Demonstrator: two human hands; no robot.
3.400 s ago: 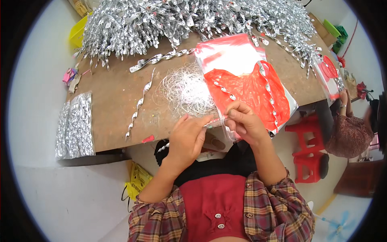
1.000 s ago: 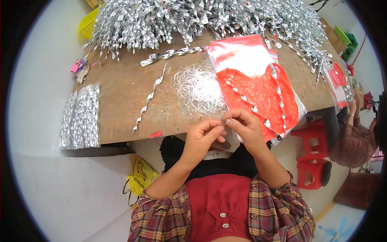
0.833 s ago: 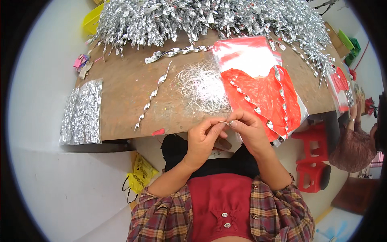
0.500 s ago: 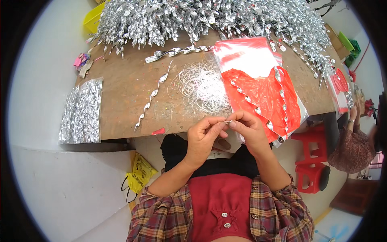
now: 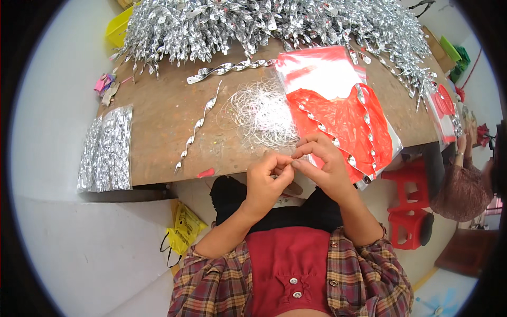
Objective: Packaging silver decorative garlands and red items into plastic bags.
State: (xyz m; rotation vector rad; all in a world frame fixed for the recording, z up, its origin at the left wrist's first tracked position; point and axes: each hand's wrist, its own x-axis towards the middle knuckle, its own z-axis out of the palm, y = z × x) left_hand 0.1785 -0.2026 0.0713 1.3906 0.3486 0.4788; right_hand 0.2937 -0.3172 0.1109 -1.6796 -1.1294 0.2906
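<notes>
A: Where the head view looks straight down, what do the two hands show?

B: Left hand (image 5: 266, 182) and right hand (image 5: 322, 166) meet fingertip to fingertip just off the near edge of the wooden counter (image 5: 158, 127), both pinched shut on something very fine between them (too thin to make out; probably a strand from the tangle of silvery wire (image 5: 264, 113) lying just beyond the knuckles). Held close to the body, the work sits where the eyes can follow it.

A: And the supplies?

B: Arranged within reach, it seems. Directly past the right hand lies a red plastic bag (image 5: 343, 119) with silver twisted strips across it. Two loose foil spirals (image 5: 198, 127) rest on bare wood to the left of the wire. One large heap of silver spirals (image 5: 253, 21) fills the far edge, and one flat bundle of foil (image 5: 105, 150) sits at the counter's left end.

A: Anything beyond the counter?

B: Two red stools (image 5: 409, 211), stacked, lower right.
</notes>
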